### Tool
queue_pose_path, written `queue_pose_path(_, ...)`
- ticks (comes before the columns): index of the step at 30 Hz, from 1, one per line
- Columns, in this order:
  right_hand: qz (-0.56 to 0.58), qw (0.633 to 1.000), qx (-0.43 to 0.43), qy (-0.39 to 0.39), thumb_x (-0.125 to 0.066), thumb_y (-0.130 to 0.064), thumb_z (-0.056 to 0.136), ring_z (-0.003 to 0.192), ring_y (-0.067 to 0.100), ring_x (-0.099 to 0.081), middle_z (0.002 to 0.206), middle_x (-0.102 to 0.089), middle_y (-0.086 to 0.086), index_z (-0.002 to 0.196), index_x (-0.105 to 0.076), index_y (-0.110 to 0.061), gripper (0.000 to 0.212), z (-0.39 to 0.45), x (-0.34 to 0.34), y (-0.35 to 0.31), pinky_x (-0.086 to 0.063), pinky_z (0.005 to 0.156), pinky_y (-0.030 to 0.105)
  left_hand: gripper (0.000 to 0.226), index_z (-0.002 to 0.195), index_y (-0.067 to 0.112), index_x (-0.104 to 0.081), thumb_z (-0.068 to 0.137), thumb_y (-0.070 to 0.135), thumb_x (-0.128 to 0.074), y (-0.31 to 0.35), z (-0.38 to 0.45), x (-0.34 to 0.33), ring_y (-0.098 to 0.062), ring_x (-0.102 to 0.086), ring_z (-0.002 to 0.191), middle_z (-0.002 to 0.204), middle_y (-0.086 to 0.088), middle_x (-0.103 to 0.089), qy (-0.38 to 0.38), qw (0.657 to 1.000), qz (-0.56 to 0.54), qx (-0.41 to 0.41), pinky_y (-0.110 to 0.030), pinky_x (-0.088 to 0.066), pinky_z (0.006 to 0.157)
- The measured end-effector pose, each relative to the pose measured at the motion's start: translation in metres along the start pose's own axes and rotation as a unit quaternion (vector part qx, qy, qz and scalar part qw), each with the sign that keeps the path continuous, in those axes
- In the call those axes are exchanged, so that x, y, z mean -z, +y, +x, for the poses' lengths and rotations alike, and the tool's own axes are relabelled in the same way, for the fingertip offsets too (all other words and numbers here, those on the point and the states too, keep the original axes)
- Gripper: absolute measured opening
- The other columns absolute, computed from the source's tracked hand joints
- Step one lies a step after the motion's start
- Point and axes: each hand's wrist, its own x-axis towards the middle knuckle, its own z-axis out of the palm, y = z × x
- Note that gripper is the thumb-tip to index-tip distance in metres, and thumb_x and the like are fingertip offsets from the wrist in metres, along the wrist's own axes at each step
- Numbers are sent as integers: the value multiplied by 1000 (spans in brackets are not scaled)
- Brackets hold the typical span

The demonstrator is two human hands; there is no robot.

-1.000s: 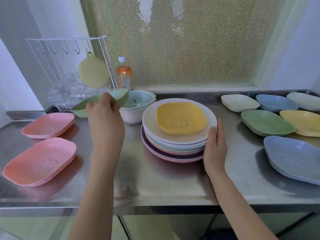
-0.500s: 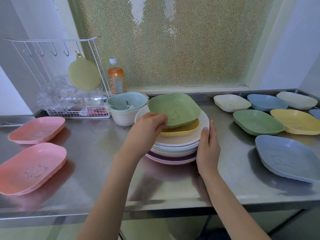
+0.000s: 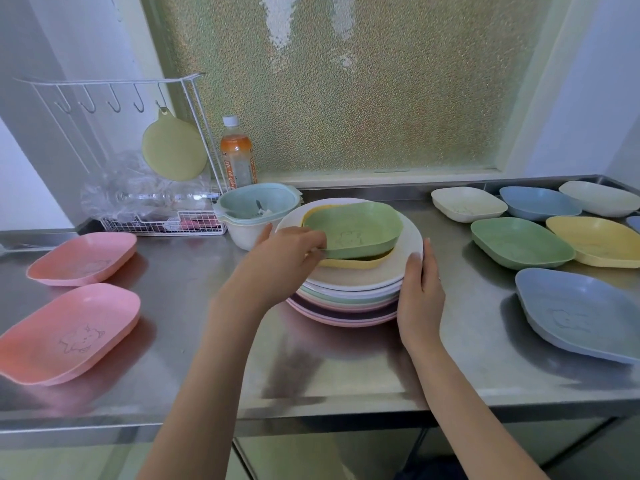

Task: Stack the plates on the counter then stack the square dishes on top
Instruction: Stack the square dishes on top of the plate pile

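A stack of round plates [image 3: 349,299] stands mid-counter, a yellow square dish [image 3: 353,263] on its top plate. My left hand [image 3: 280,258] pinches the near left rim of a green square dish [image 3: 356,228], which sits tilted inside the yellow one. My right hand [image 3: 420,299] rests with straight fingers against the right edge of the plate stack. Two pink square dishes [image 3: 69,330] [image 3: 85,258] lie at the left. At the right lie several more square dishes: green [image 3: 519,245], yellow [image 3: 595,242], blue [image 3: 578,317], cream [image 3: 467,204], blue [image 3: 540,202].
A pale blue strainer bowl [image 3: 256,206] set in a white bowl stands just behind the stack's left side. Behind it are an orange drink bottle [image 3: 237,161] and a white wire rack [image 3: 162,223] with a hanging green disc. The steel counter's front edge [image 3: 311,410] runs below my arms.
My left hand carried the green dish from the left over the stack and lowered it into the yellow dish. My right hand stayed at the stack's right edge.
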Motion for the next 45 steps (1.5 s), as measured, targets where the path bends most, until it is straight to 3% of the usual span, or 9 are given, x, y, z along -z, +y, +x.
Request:
queue_pose_path(4,1,1000,-1,2,-32,-36,100,136,8,-30,150,-34,-7,145,-30,-23,47,0,0,0,-23,108,20,28,118,28,-59,95,37,-45,22,5,-10,-15,-48,121,116,4,-62,10,999,-17,-33,-43,-12,116)
queue_pose_path(8,1,1000,1,-1,-32,-38,99,136,9,-31,150,-34,-7,145,-30,-24,48,-1,1,0,-26,113,29,40,133,33,-50,97,17,-41,40,18,-25,-30,-55,110,115,-8,-66,13,999,-11,-38,-36,-39,97)
queue_pose_path(14,-2,1000,3,-1,-32,-36,100,136,9,-31,150,-34,-7,145,-30,-23,47,-1,2,0,-23,107,20,49,127,35,-54,91,5,-43,27,24,-24,-33,-60,104,114,-6,-67,10,999,24,-29,-37,-48,87)
queue_pose_path(19,-2,1000,0,-7,-32,-36,100,136,9,-30,150,-33,-7,146,-28,-24,47,-1,2,-1,-21,104,18,51,121,31,-58,85,-2,-46,16,22,-23,-27,-61,100,106,0,-70,52,994,86,-53,-29,-35,85)
queue_pose_path(32,-2,1000,0,0,-33,-35,100,137,10,-30,150,-34,-6,145,-30,-23,47,0,1,0,-23,110,24,26,108,20,-61,99,21,-36,14,18,-27,-25,-57,95,102,2,-61,-32,998,16,-48,-27,-24,77)
queue_pose_path(36,-7,1000,2,2,-32,-35,100,137,10,-30,150,-33,-6,145,-30,-23,47,0,1,0,-22,110,24,26,100,12,-63,99,25,-41,14,17,-22,-26,-58,92,96,-4,-64,-41,997,-48,-42,-32,-38,82)
queue_pose_path(40,-7,1000,0,1,-32,-35,100,137,11,-30,150,-33,-7,145,-30,-24,47,0,0,0,-22,112,26,23,108,13,-66,95,22,-49,-7,-6,-10,-19,-57,105,110,-3,-67,104,983,-151,25,-24,-40,88)
queue_pose_path(43,-17,1000,4,2,-31,-35,100,137,13,-31,150,-35,-5,145,-30,-23,46,0,-1,1,-24,113,31,26,116,14,-62,93,20,-53,-46,-43,-6,-29,-53,113,121,-8,-63,179,968,-56,168,-34,-39,94)
queue_pose_path(45,-26,1000,12,3,-29,-35,101,137,16,-31,150,-35,-2,145,-29,-22,47,0,-2,2,-25,113,34,36,124,11,-57,90,21,-56,-73,-73,-5,-36,-47,120,129,-14,-57,134,949,51,282,-45,-32,104)
